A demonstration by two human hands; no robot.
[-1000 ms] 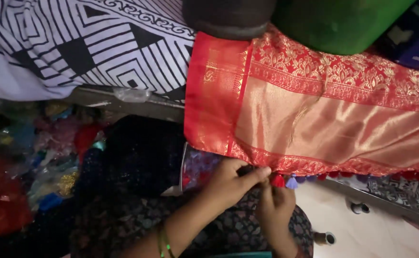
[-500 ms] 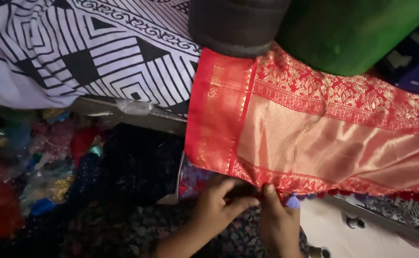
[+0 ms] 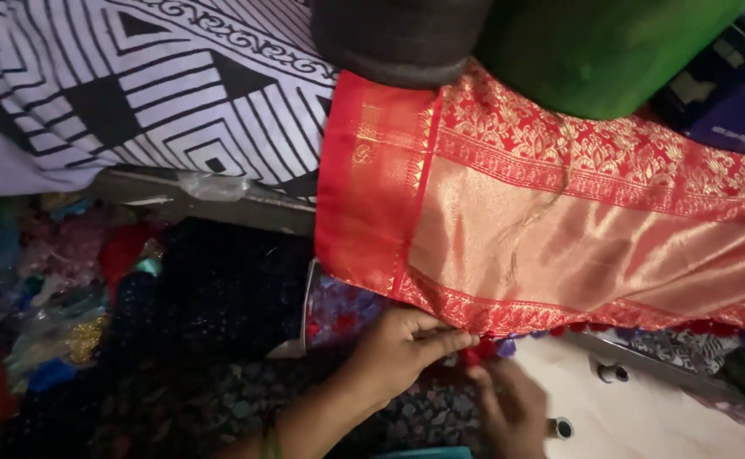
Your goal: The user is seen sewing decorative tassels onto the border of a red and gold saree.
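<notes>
Pinching at hem: both hands meet at the lower border of the red and gold silk cloth (image 3: 559, 229), where small red tassels (image 3: 478, 353) hang.
Left hand (image 3: 402, 348): fingers together, thumb and forefinger closed on the woven hem, apparently to hold the edge taut and steady; a thin bangle (image 3: 269, 442) sits on the forearm.
Right hand (image 3: 512, 404): blurred, just below the hem beside the left hand, fingertips toward the tassels; whether its grip is closed cannot be told.
Silk cloth, position: draped flat over a raised edge, plain red end panel to the left, patterned gold border along top and bottom; the lower hem hangs free, which leaves it within reach of both hands.
Weights on cloth: 1 dark cushion (image 3: 398, 38) and 1 green bolster (image 3: 593, 51) rest on its upper part, likely keeping it from sliding down.
Neighbouring fabric: black and white geometric print cloth (image 3: 134, 85) lies to the left, touching the red panel.
Below: dark embroidered fabric (image 3: 211, 297) and mixed coloured scraps (image 3: 41, 280) heaped in shadow.
Lower right: white surface (image 3: 670, 416) carrying a small spool (image 3: 559, 427), near the right hand.
</notes>
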